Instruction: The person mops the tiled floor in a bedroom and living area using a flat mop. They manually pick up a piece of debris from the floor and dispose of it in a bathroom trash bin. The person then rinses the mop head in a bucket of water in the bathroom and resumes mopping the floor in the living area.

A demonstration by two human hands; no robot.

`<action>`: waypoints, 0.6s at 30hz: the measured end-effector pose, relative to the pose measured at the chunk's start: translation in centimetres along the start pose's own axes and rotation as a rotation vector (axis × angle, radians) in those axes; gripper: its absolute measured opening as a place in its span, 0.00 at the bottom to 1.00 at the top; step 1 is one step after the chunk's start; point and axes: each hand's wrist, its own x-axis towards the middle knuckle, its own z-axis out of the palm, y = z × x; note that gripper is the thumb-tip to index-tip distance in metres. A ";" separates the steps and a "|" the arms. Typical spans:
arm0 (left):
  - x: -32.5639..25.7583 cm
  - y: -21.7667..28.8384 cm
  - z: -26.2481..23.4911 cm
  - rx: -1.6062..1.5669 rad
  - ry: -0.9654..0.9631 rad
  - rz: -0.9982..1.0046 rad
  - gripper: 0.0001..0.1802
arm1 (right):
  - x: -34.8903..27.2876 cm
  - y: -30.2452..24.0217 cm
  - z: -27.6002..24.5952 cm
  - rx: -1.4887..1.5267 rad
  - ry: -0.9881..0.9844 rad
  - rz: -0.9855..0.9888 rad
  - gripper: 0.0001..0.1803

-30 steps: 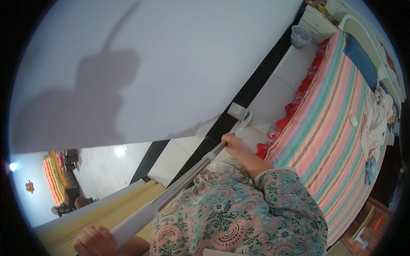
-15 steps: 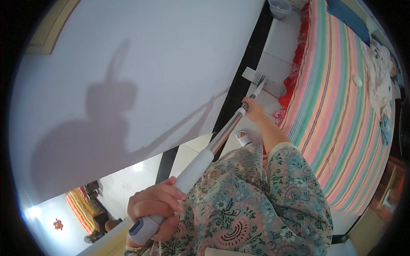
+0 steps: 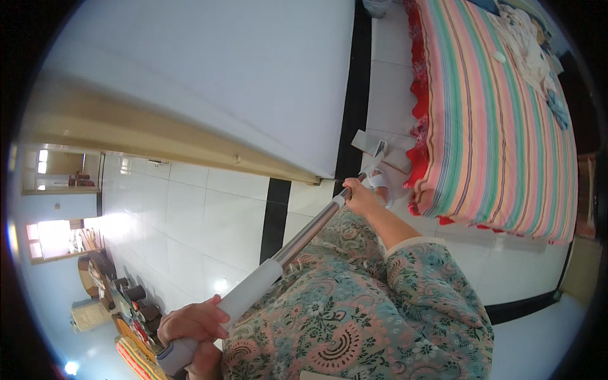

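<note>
A flat mop with a shiny metal pole slants across the view. My left hand is wrapped round the thick grey-white grip at its upper end, at the lower left. Farther down the pole, my right hand closes round it near a white collar. The flat rectangular mop head rests on the floor, partly over a black border strip beside the wall. Close to the mop head stands a foot in a white sandal.
To the right stands a bed with a striped cover and red frilled edge. A wall ending at a beige door frame lies left. Beyond it is a bright tiled room with furniture. A bucket stands at the far end.
The view has turned, bringing the door frame and the room beyond it into sight. The mop and both hands appear farther left and lower, the grips unchanged. The sandalled foot now shows nearer the mop head.
</note>
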 end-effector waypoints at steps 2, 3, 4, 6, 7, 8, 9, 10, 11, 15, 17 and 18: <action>-4.0 1.9 -3.8 0.105 -0.029 0.019 0.12 | -4.9 -2.4 3.4 0.025 0.038 -0.081 0.13; -5.3 2.1 -4.7 0.103 0.033 0.017 0.11 | -7.2 -4.0 3.5 0.031 -0.025 -0.045 0.13; -6.8 2.6 -5.3 0.103 0.098 0.015 0.11 | -9.3 -5.7 3.3 0.040 -0.091 -0.010 0.13; -6.4 2.7 -6.6 0.073 0.188 0.018 0.11 | -11.3 -7.3 4.0 0.027 -0.114 0.024 0.13; -4.2 2.1 -7.9 -0.006 -0.116 0.096 0.10 | -11.9 -7.1 4.4 0.004 -0.074 0.026 0.13; -5.0 4.1 -10.7 -0.004 -0.316 0.144 0.09 | -12.8 -8.6 5.8 0.003 -0.129 -0.063 0.12; -3.9 3.8 -13.0 -0.061 -0.591 0.208 0.09 | -13.6 -9.0 5.7 -0.001 -0.178 -0.031 0.12; -4.3 4.6 -14.9 -0.071 -0.747 0.173 0.09 | -14.1 -10.4 5.7 0.001 -0.261 -0.037 0.11; -4.1 4.4 -15.1 -0.077 -0.707 0.207 0.09 | -14.1 -11.1 5.2 -0.004 -0.313 -0.016 0.11; -3.9 3.3 -15.0 -0.177 -0.579 0.331 0.08 | -13.9 -11.5 5.0 -0.052 -0.103 -0.133 0.09; -3.0 3.0 -14.2 -0.213 -0.582 0.385 0.09 | -12.8 -10.5 4.3 -0.064 0.036 -0.172 0.08; -2.7 3.0 -13.4 -0.153 -0.601 0.360 0.09 | -12.3 -9.8 3.9 -0.026 0.081 -0.139 0.07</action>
